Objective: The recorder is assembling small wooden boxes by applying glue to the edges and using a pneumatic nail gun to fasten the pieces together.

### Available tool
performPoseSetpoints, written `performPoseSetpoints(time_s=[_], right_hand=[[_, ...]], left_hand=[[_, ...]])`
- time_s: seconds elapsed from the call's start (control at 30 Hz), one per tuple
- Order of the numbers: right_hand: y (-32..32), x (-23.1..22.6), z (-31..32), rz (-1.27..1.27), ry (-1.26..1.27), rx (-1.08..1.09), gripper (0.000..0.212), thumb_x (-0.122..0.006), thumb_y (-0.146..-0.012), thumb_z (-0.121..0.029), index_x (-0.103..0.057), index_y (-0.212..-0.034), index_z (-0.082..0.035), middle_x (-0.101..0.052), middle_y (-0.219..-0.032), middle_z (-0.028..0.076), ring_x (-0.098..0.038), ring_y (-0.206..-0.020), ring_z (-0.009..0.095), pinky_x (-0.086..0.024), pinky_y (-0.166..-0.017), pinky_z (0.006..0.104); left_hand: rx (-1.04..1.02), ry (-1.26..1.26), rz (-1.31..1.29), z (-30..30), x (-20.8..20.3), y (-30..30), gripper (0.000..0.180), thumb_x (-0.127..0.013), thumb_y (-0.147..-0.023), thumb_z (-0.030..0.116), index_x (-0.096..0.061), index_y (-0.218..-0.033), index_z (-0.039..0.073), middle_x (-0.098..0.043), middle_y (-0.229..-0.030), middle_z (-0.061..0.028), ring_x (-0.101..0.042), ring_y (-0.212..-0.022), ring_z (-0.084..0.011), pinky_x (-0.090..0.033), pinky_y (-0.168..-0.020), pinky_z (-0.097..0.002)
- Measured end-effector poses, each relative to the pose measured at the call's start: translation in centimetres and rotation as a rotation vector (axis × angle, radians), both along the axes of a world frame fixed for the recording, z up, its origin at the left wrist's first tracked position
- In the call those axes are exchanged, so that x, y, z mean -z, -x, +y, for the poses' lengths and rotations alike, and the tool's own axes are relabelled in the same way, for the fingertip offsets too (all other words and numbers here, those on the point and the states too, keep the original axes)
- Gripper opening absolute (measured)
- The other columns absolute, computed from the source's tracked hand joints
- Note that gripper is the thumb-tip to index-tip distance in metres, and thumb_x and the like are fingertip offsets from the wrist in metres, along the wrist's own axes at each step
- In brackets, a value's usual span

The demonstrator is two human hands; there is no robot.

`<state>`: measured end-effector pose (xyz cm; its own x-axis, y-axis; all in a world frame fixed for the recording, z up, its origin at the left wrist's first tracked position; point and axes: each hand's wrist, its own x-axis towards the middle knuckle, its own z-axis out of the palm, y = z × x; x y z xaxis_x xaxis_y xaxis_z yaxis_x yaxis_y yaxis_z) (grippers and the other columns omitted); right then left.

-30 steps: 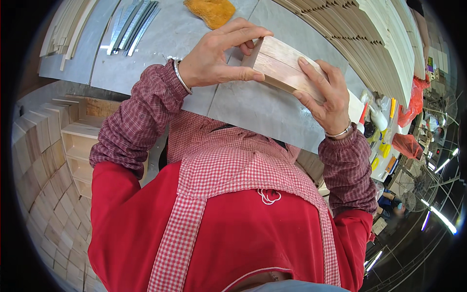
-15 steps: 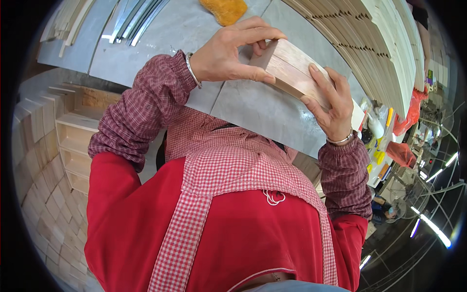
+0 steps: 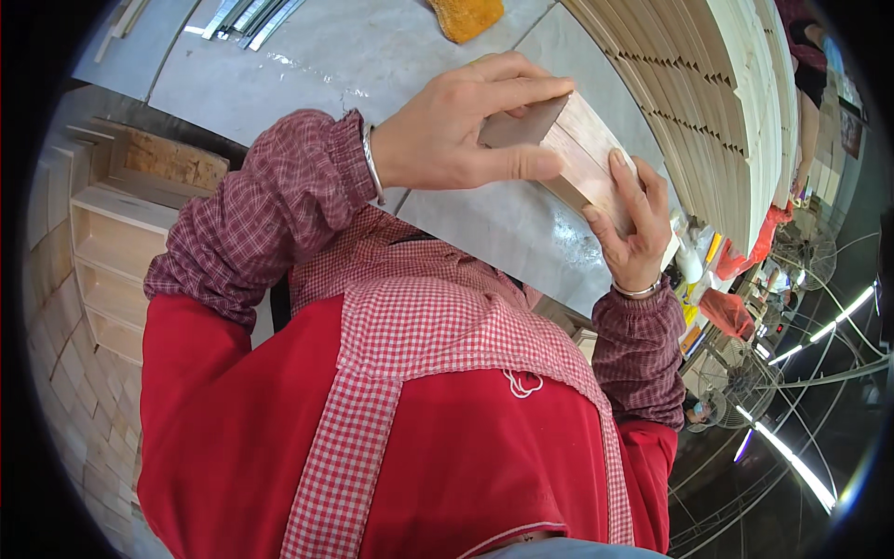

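Between my two hands is a pale wooden box-like piece (image 3: 589, 142), raised over the grey tabletop and tilted. My left hand (image 3: 470, 121) grips its near-left end, thumb on the lower edge and fingers along the upper one. At the other end, my right hand (image 3: 633, 224) has its fingers on the top face and its thumb at the near side. The left end of the piece shows a darker, greyish face. Whether the piece is hollow or solid, I cannot tell.
Long stacked wooden strips (image 3: 689, 102) rise at the right. An orange-yellow cloth (image 3: 466, 17) and metal strips (image 3: 251, 20) lie on the grey table (image 3: 307, 70). Wooden boxes with compartments (image 3: 116, 244) stand at the lower left, and red plastic bags (image 3: 726, 312) are beyond my right arm.
The wooden piece and my left hand have shifted slightly right in view. My right hand has moved a little lower and to the left. Both hands keep their hold.
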<state>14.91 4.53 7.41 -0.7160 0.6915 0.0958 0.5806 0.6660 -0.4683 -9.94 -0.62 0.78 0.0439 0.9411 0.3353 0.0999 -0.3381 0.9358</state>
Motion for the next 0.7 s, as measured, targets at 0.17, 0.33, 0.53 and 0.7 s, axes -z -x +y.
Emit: performPoseSetpoints(time_s=[0.17, 0.33, 0.53, 0.7], right_hand=[[-0.3, 1.0, 0.8, 0.056, -0.035, 0.019, 0.054, -0.076, -0.07, -0.027, -0.063, -0.12, -0.01, -0.054, -0.108, 0.014, -0.051, -0.088, 0.024, -0.044, -0.077, 0.0329], [-0.3, 1.5, 1.6, 0.06, -0.084, 0.029, 0.052, -0.075, -0.07, -0.029, -0.064, -0.119, -0.013, -0.055, -0.107, 0.013, -0.052, -0.088, 0.024, -0.044, -0.077, 0.0323], [-0.6, 2.1, 2.4, 0.058, -0.149, 0.035, 0.05, -0.074, -0.071, -0.032, -0.065, -0.118, -0.017, -0.056, -0.106, 0.011, -0.052, -0.088, 0.023, -0.043, -0.078, 0.0321], [-0.6, 2.5, 3.1, 0.046, -0.182, 0.024, 0.051, -0.073, -0.072, -0.034, -0.064, -0.12, -0.018, -0.056, -0.107, 0.009, -0.052, -0.089, 0.023, -0.042, -0.08, 0.0328]], left_hand=[[-0.082, 0.153, -0.184, 0.2, -0.2, -1.4, 0.037, -0.069, -0.083, 0.016, -0.059, -0.117, 0.004, -0.059, -0.099, -0.006, -0.055, -0.084, -0.0124, -0.046, -0.078, -0.0204], [-0.176, 0.291, -0.314, 1.4, -0.4, -2.5, 0.026, -0.069, -0.083, 0.017, -0.064, -0.103, 0.0, -0.063, -0.083, -0.0068, -0.057, -0.071, -0.0111, -0.048, -0.066, -0.0191], [-0.203, 0.253, -0.311, 3.0, 0.4, -2.9, 0.02, -0.067, -0.083, 0.012, -0.065, -0.099, -0.001, -0.064, -0.082, -0.0069, -0.057, -0.069, -0.0094, -0.048, -0.065, -0.0175], [-0.24, 0.237, -0.292, 3.3, 0.5, -3.2, 0.018, -0.067, -0.083, 0.009, -0.065, -0.098, -0.001, -0.064, -0.083, -0.0072, -0.057, -0.07, -0.0096, -0.048, -0.066, -0.0173]])
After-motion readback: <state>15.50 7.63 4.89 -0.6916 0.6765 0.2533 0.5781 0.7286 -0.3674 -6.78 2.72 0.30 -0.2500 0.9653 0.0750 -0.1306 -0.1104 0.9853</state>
